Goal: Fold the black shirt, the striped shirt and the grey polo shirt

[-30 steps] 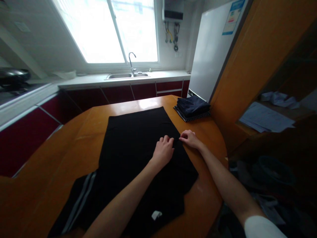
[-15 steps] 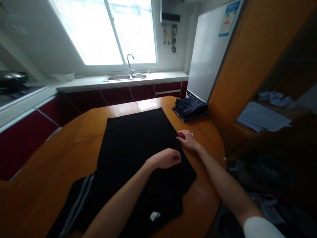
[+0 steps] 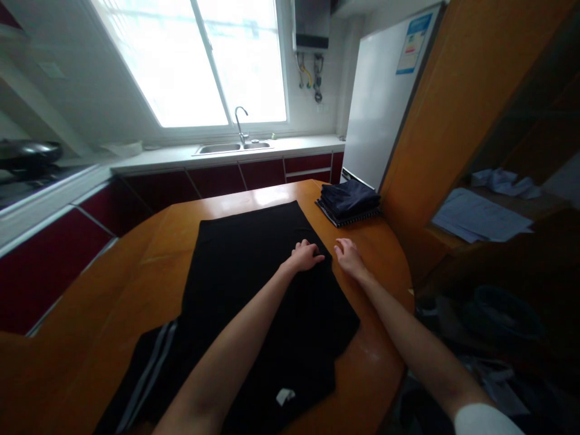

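A black T-shirt (image 3: 244,266) lies spread on the wooden table (image 3: 149,260), its hem at the far end. Two pale stripes run along the sleeve at the lower left, and a small white label (image 3: 285,396) shows near the collar. My left hand (image 3: 306,255) rests on the shirt near its right side, fingers bent and thumb apart, gripping nothing that I can see. Just off that side edge, my right hand (image 3: 350,257) hovers over or touches the table with its fingers loosely curved and apart, holding nothing.
Folded dark clothes (image 3: 348,200) are stacked at the table's far right, beside the fridge (image 3: 378,103). Beyond the table run a counter with a sink (image 3: 222,148) and dark red cabinets (image 3: 217,182). Papers (image 3: 483,214) lie on a shelf at the right.
My right hand has let go of the shirt's side edge and moved slightly right. My left hand lifted toward me from the side edge, then came back onto the cloth.
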`<state>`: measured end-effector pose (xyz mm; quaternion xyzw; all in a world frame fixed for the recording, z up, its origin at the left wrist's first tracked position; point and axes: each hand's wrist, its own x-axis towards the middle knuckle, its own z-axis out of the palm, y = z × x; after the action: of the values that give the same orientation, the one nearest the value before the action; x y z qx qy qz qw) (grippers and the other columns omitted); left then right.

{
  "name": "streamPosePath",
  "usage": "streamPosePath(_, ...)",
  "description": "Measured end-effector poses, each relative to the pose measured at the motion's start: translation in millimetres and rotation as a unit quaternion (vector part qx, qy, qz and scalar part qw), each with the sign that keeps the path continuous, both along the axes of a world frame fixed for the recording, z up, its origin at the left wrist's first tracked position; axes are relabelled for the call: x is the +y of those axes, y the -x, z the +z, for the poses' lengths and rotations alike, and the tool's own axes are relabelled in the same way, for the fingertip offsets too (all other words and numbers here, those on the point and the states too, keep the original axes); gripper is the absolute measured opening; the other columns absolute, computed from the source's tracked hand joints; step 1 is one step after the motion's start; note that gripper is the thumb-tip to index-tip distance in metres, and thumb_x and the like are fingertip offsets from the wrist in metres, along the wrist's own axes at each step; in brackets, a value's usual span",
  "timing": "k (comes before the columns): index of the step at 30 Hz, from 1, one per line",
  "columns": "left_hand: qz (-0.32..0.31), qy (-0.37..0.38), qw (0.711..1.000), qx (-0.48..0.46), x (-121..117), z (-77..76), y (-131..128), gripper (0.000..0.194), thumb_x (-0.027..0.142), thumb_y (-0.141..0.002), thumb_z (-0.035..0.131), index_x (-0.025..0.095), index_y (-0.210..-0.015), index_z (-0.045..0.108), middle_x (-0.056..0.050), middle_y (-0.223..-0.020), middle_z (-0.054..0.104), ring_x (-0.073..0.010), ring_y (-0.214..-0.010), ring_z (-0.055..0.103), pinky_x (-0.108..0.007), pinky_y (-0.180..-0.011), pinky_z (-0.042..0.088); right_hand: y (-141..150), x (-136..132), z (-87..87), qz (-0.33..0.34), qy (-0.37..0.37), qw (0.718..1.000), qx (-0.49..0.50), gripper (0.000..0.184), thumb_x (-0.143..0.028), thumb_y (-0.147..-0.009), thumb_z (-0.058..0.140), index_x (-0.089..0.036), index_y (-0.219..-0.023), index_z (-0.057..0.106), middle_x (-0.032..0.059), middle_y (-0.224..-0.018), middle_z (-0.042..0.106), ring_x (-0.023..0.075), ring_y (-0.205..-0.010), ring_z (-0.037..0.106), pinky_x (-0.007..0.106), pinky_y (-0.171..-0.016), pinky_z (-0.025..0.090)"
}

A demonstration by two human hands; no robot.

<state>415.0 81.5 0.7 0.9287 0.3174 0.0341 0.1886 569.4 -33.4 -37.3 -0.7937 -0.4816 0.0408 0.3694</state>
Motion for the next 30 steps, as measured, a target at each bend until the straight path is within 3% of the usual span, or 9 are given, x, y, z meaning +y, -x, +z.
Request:
streamPosePath(2, -0.027, 0.007, 1.000, 0.001, 5, -4.2, -10, 0.030, 0.051, -0.085, 0.068, 0.023, -0.096, 0.070, -0.012, -0.118, 0.059, -0.0356, -0.114, 0.055, -0.047, -0.090, 0.049, 27, -23, 1.1, 0.020, 0.015, 0.999, -0.028, 0.055, -0.036, -0.098, 0.040, -0.008, -0.145, 0.049, 0.0201, -0.150, 0.046, 0.0297, -0.141, 0.039, 0.046, -0.115, 0.031)
streamPosePath(5, -0.053, 0.010, 0.998, -0.014, 10, -9.3, -16, 0.022, 0.044, -0.087, 0.067, 0.023, -0.093, 0.067, -0.008, -0.111, 0.062, -0.0269, -0.105, 0.059, -0.037, -0.086, 0.049, 70, -69, -0.8, 0.123, 0.072, 0.986, -0.087, 0.067, -0.042, -0.100, 0.039, -0.009, -0.157, 0.028, 0.0147, -0.164, 0.023, 0.0265, -0.153, 0.015, 0.049, -0.122, 0.017)
streamPosePath(8, -0.053, 0.008, 0.998, -0.031, 12, -10.5, -13, 0.016, 0.036, -0.092, 0.062, 0.021, -0.097, 0.062, -0.003, -0.096, 0.066, -0.0183, -0.087, 0.062, -0.028, -0.078, 0.049, 95, -107, -0.2, 0.182, 0.133, 0.968, -0.110, 0.072, -0.050, -0.099, 0.042, -0.010, -0.157, 0.030, 0.0152, -0.165, 0.016, 0.0269, -0.154, 0.010, 0.050, -0.124, 0.012)
streamPosePath(11, -0.037, -0.006, 0.999, -0.037, 7, -7.1, -7, 0.014, 0.034, -0.093, 0.060, 0.021, -0.099, 0.060, -0.002, -0.087, 0.066, -0.0172, -0.078, 0.062, -0.028, -0.074, 0.049, 99, -124, 5.0, 0.206, 0.145, 0.961, -0.117, 0.076, -0.056, -0.097, 0.045, -0.012, -0.156, 0.031, 0.0157, -0.165, 0.014, 0.0284, -0.154, 0.008, 0.052, -0.124, 0.011)
streamPosePath(16, -0.014, -0.087, 0.994, -0.063, -22, 2.3, 0, 0.020, 0.025, -0.096, 0.054, 0.022, -0.114, 0.061, -0.012, -0.120, 0.061, -0.0278, -0.117, 0.057, -0.041, -0.098, 0.044, 105, -134, 12.0, 0.200, 0.147, 0.964, -0.100, 0.080, -0.058, -0.094, 0.053, -0.012, -0.156, 0.033, 0.0177, -0.163, 0.015, 0.0322, -0.153, 0.011, 0.058, -0.123, 0.009)
streamPosePath(20, -0.215, -0.122, 0.965, -0.088, -49, -1.5, 5, 0.038, 0.020, -0.101, 0.041, 0.026, -0.136, 0.055, -0.009, -0.142, 0.055, -0.0221, -0.137, 0.044, -0.039, -0.116, 0.031, 116, -146, 11.8, 0.238, 0.133, 0.958, -0.094, 0.080, -0.057, -0.094, 0.054, -0.015, -0.157, 0.030, 0.0151, -0.163, 0.020, 0.0303, -0.153, 0.014, 0.055, -0.124, 0.007)
streamPosePath(22, -0.269, -0.108, 0.955, -0.068, -55, -8.0, 9, 0.043, 0.027, -0.103, 0.039, 0.027, -0.145, 0.048, -0.007, -0.153, 0.046, -0.0218, -0.146, 0.034, -0.041, -0.120, 0.024, 119, -153, 13.0, 0.262, 0.126, 0.952, -0.090, 0.077, -0.055, -0.095, 0.053, -0.017, -0.157, 0.031, 0.0134, -0.162, 0.024, 0.0289, -0.152, 0.016, 0.053, -0.125, 0.008)
streamPosePath(27, -0.189, -0.094, 0.977, -0.029, -42, -22.8, 14, 0.052, 0.041, -0.106, 0.031, 0.025, -0.156, 0.031, -0.007, -0.163, 0.029, -0.0239, -0.153, 0.017, -0.052, -0.123, 0.012, 116, -165, 25.3, 0.306, 0.114, 0.944, -0.053, 0.065, -0.052, -0.097, 0.052, -0.020, -0.152, 0.042, 0.0121, -0.160, 0.033, 0.0277, -0.150, 0.025, 0.051, -0.124, 0.018)
streamPosePath(30, -0.124, -0.086, 0.988, -0.026, -33, -26.8, 14, 0.054, 0.036, -0.105, 0.031, 0.022, -0.157, 0.027, -0.008, -0.164, 0.026, -0.0233, -0.154, 0.014, -0.051, -0.123, 0.014, 107, -163, 29.6, 0.267, 0.079, 0.960, -0.019, 0.049, -0.042, -0.103, 0.039, -0.024, -0.147, 0.050, 0.0076, -0.156, 0.041, 0.0234, -0.147, 0.033, 0.049, -0.122, 0.026)
